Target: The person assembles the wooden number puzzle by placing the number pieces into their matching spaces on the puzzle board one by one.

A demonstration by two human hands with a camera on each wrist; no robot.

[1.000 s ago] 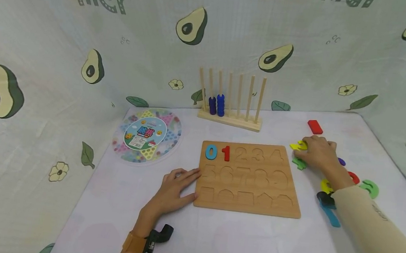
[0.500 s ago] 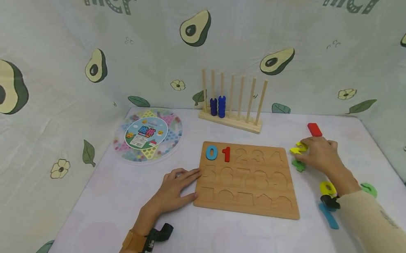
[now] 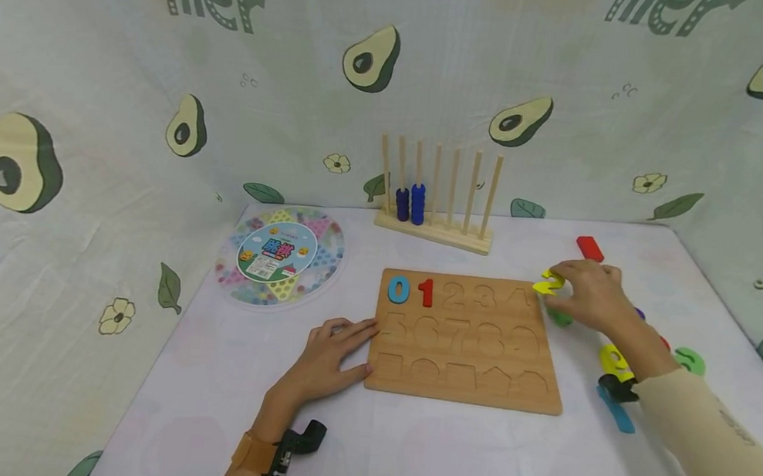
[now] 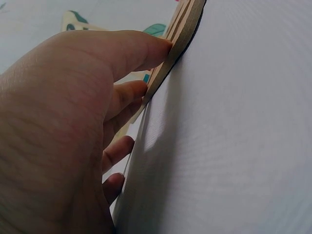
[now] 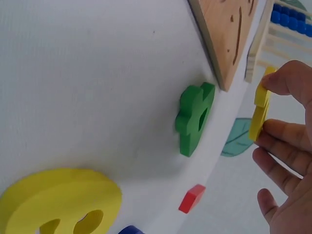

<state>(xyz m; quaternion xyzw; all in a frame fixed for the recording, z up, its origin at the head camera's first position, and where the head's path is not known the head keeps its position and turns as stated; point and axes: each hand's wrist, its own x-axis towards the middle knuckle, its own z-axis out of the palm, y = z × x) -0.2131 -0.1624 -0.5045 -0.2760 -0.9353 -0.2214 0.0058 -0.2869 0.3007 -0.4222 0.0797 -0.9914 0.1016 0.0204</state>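
My right hand (image 3: 588,292) pinches a yellow number piece (image 5: 262,105), shaped like a 2, between thumb and fingertips. The piece is raised off the table, near the top right corner of the wooden number board (image 3: 463,390). At the board's left edge lies my left hand (image 3: 330,357), fingers extended and fingertips at the edge; the left wrist view shows the thumb (image 4: 141,48) against the rim. In the board's top row sit a blue 0 (image 3: 391,289) and a red 1 (image 3: 427,293), followed by bare outlines. A green number piece (image 5: 192,119) lies below my right hand.
Right of the board lie a red rectangle (image 3: 590,248), a yellow number piece (image 3: 615,362), a blue piece (image 3: 616,412) and a green piece (image 3: 690,361). Behind stands a wooden peg rack (image 3: 434,233) with blue beads. A round patterned package (image 3: 330,264) lies at left.
My right hand has lifted the yellow 2 from beside the green piece and moved it slightly left, to the board's top right corner. The left hand stays put.
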